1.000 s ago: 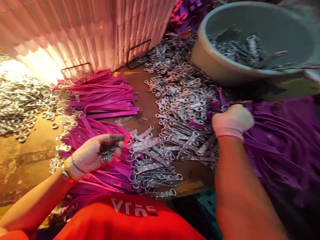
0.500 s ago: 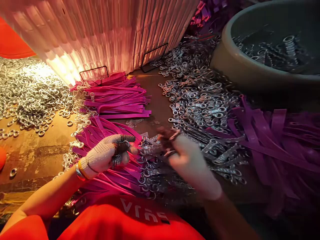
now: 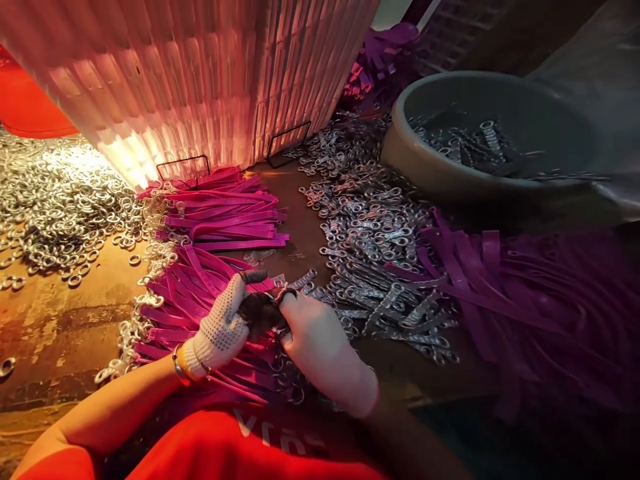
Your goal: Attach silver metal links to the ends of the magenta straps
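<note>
My left hand (image 3: 220, 330), in a dotted white glove with dark fingertips, is closed over the pink straps (image 3: 180, 287). My right hand (image 3: 315, 347), in a pale glove, meets it from the right, its fingers closed too. Their dark fingertips come together, and what they pinch is too small and dark to make out. Silvery rings (image 3: 163, 253) line the left ends of the straps. Close beyond my right hand lies a heap of twisted metal links (image 3: 375, 247) with ringed ends.
Loose metal rings (image 3: 65, 200) are piled at the left. A ribbed, lit panel (image 3: 200, 87) stands behind the straps, with wire handles at its foot. At the right are a large round tub (image 3: 450, 173) holding metal pieces and dark purple straps (image 3: 515, 293).
My right hand has moved left, up against my left hand. The metal pieces between the hands are now mostly hidden. The view has shifted, showing more of the tub.
</note>
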Tool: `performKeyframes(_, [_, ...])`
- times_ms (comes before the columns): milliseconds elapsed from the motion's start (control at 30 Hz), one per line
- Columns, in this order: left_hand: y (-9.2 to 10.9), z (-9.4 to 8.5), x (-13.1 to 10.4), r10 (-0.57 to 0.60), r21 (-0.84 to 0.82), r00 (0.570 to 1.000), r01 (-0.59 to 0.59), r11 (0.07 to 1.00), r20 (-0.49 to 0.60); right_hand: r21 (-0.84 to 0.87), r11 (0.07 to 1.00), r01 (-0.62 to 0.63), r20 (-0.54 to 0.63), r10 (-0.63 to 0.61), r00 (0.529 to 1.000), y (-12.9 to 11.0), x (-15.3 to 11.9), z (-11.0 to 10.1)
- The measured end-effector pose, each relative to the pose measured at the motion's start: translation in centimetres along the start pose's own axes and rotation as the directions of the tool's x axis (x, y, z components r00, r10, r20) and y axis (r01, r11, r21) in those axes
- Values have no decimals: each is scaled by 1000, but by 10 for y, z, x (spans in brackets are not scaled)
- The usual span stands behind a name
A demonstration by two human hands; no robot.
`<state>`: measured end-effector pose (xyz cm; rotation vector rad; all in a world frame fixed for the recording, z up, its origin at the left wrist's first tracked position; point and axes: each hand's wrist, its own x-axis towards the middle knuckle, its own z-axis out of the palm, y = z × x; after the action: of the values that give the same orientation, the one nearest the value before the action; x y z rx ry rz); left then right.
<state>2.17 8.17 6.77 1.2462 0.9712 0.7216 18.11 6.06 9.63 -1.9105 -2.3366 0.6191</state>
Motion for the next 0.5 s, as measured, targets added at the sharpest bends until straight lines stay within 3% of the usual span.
performKeyframes(67, [2, -11, 4, 86, 298, 995, -95, 950, 44, -128, 991, 29, 90, -18, 996, 3, -1, -7])
performKeyframes(133, [7, -22, 7, 124, 505, 977, -196, 841, 174, -179, 976, 128, 162, -99, 982, 9, -3, -15])
performKeyframes(200, [15, -28, 8, 90, 576, 947, -260, 775, 307, -190, 956, 223, 211, -182, 960, 15, -3, -22])
performKeyframes(267, [22, -28, 9, 49, 596, 930, -273, 755, 364, -173, 946, 273, 232, -231, 945, 18, -4, -27])
performKeyframes(333, [28, -22, 9, 17, 568, 942, -217, 794, 336, -142, 955, 260, 228, -224, 948, 18, -5, -29])
performKeyframes(400, [32, -14, 10, -58, 440, 963, -67, 896, 264, -126, 976, 179, 192, -153, 969, 14, -6, -24])
performKeyframes(500, [32, -2, 16, -214, 166, 963, 187, 968, 162, -110, 994, -6, 25, 9, 1000, 7, -6, -7])
